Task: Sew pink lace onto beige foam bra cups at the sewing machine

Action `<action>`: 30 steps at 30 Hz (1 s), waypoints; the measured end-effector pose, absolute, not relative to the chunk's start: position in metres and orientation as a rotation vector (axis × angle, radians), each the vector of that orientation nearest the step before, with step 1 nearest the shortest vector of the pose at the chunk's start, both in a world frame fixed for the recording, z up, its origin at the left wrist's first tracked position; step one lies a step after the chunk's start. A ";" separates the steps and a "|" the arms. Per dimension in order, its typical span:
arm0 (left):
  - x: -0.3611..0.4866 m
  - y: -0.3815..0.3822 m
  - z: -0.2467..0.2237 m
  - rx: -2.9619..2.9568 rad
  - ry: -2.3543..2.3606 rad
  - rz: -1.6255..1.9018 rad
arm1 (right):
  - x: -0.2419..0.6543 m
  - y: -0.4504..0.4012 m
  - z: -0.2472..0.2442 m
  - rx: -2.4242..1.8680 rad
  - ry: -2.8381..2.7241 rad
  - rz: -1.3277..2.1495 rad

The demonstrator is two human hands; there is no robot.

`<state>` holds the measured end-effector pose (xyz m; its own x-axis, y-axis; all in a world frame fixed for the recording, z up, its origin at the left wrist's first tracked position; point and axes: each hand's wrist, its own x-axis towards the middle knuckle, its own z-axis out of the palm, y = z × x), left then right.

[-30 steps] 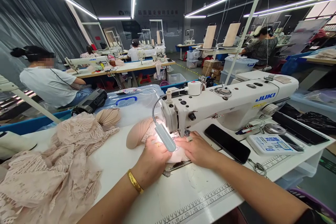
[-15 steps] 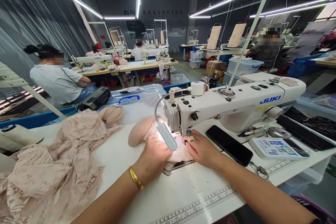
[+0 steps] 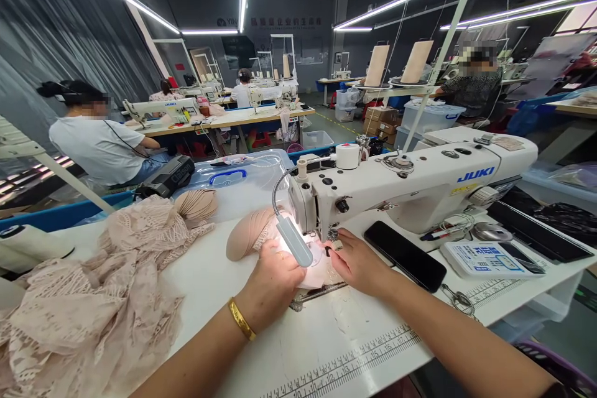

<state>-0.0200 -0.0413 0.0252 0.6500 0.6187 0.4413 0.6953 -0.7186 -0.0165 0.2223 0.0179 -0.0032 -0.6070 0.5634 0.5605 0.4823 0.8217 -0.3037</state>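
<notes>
Head view: pale pink fabric point(image 3: 313, 278), thin and brightly lit, lying under the needle end of the JUKI sewing machine point(image 3: 415, 177), with beige molded cups point(image 3: 243, 239) bulging at its far left. At left hand point(image 3: 270, 281), fingers bent, close together, resting on the fabric, tips partly behind the gooseneck lamp point(image 3: 295, 242); cannot tell whether pinching. At right hand point(image 3: 362, 264), fingers bent, slightly parted, near a small black piece point(image 3: 328, 251) by the fabric's right edge; grip unclear.

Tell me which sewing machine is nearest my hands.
The large white sewing machine with the black phone beside it; the others stand farther off.
</notes>
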 end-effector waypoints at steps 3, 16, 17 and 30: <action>-0.020 -0.041 0.025 -2.692 -1.092 -0.612 | 0.222 0.019 -0.005 -0.741 -2.308 0.161; -0.020 -0.043 0.028 -2.715 -1.123 -0.529 | 0.221 0.019 -0.006 -0.716 -2.284 0.120; -0.020 -0.043 0.028 -2.716 -1.127 -0.533 | 0.221 0.019 -0.006 -0.718 -2.288 0.109; -0.013 -0.050 0.026 -2.647 -1.129 -0.551 | 0.231 0.014 0.001 -0.585 -2.502 0.236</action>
